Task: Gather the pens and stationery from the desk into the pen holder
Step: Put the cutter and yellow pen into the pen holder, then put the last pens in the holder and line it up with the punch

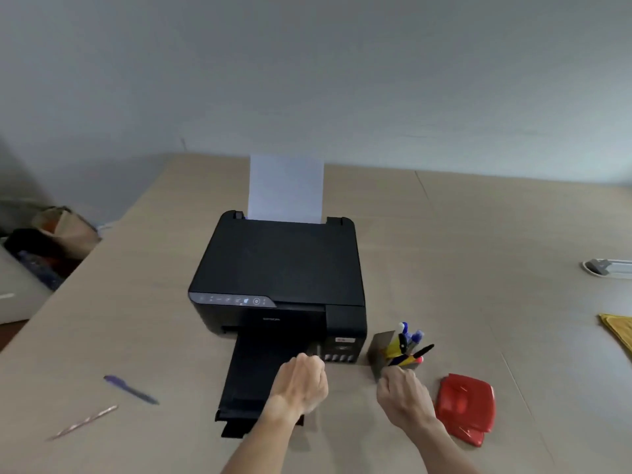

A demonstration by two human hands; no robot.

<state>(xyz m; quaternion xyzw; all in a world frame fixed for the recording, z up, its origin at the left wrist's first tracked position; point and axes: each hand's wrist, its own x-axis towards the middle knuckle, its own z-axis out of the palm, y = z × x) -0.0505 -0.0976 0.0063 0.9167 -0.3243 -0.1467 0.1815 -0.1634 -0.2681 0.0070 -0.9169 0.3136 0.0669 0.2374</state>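
Observation:
The grey pen holder stands just right of the printer with several pens and markers sticking out of it, blue, yellow, black and red. My right hand is curled around the holder's near lower corner. My left hand is a closed fist over the printer's output tray. A thin dark blurred streak runs past its fingers, and I cannot tell if it holds anything. A blue pen and a thin pinkish pencil lie loose on the desk at the near left.
A black printer with a white sheet upright in its feeder fills the desk's middle. A red hole punch lies beside my right hand. A yellow cloth and a white power strip are at the right edge.

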